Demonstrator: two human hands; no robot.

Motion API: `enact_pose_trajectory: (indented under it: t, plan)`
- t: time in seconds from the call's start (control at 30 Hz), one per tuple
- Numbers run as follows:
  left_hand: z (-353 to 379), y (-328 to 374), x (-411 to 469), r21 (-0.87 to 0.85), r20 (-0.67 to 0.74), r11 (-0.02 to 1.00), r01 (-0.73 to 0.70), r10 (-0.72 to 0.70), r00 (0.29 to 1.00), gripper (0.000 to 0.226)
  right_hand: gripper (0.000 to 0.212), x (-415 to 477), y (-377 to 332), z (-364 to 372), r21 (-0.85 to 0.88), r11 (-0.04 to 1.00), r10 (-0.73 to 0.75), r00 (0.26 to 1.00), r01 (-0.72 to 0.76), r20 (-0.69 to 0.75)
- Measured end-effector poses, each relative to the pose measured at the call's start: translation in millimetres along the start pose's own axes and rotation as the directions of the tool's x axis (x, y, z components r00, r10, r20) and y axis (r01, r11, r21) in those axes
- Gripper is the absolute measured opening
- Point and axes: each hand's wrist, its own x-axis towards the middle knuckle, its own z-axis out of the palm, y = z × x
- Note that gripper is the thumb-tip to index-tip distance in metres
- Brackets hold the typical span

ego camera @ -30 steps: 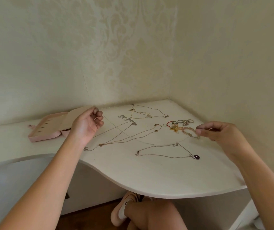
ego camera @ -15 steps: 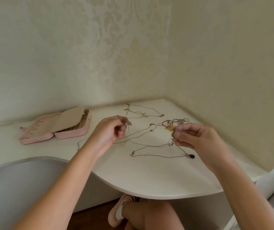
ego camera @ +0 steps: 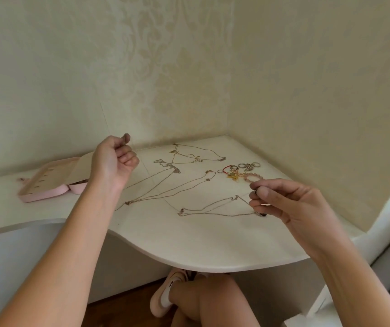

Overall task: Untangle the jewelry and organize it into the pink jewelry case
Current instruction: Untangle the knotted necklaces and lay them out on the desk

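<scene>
My left hand is raised above the table's left-middle, its fingers curled and pinching one end of a very thin chain. My right hand pinches the other end near a small clasp, low over the table at the right. The thin chain sags between them, over the other jewelry. The pink jewelry case lies open at the far left with a beige flap, partly hidden behind my left hand. Several necklaces lie spread flat on the white table.
A necklace with a dark pendant lies just left of my right hand. Rings, a red cord, a gold charm and a pink bead bracelet cluster at the back right near the wall corner. The table's curved front edge overhangs my knees.
My left hand has moved left and up, away from the table's middle. My right hand has shifted right, so the thin chain now spans a wider gap between them.
</scene>
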Motion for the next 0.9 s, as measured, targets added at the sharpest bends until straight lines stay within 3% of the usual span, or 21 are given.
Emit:
enact_pose_trajectory:
  t: [0.13, 0.23, 0.3, 0.4, 0.53, 0.7, 0.9]
  plan:
    - [7, -5, -7, 0.208, 0.037, 0.977, -0.05, 0.044, 0.998, 0.018, 0.017, -4, 0, 5, 0.02, 1.0, 0.013, 1.0, -0.013, -0.02]
    - [22, -21, -34, 0.506, 0.218, 0.848, -0.159, 0.053, 0.974, 0.009, 0.012, -3, 3, 9, -0.055, 0.998, 0.031, 0.998, -0.034, -0.058]
    - [31, -34, -57, 0.667, 0.374, 0.708, -0.233, -0.046, 0.926, 0.002, 0.011, -3, 6, 12, -0.118, 0.992, 0.037, 0.996, -0.047, -0.079]
    - [39, -54, -84, 0.774, 0.481, 0.576, -0.263, -0.265, 0.836, 0.021, 0.014, -2, 9, 15, -0.246, 0.968, 0.021, 0.995, -0.043, -0.093]
    - [46, -73, -102, 0.746, 0.529, 0.625, -0.228, -0.349, 0.774, 0.034, 0.019, -3, 10, 18, -0.391, 0.92, -0.045, 0.998, 0.022, -0.049]
    - [49, -79, -109, 0.694, 0.514, 0.691, -0.199, -0.282, 0.81, 0.026, 0.021, -5, 11, 17, -0.533, 0.836, -0.168, 0.985, 0.127, -0.03]
    - [48, -84, -119, 0.643, 0.479, 0.746, -0.171, -0.218, 0.85, 0.02, 0.014, -7, 18, 21, -0.577, 0.795, -0.256, 0.966, 0.187, -0.04]
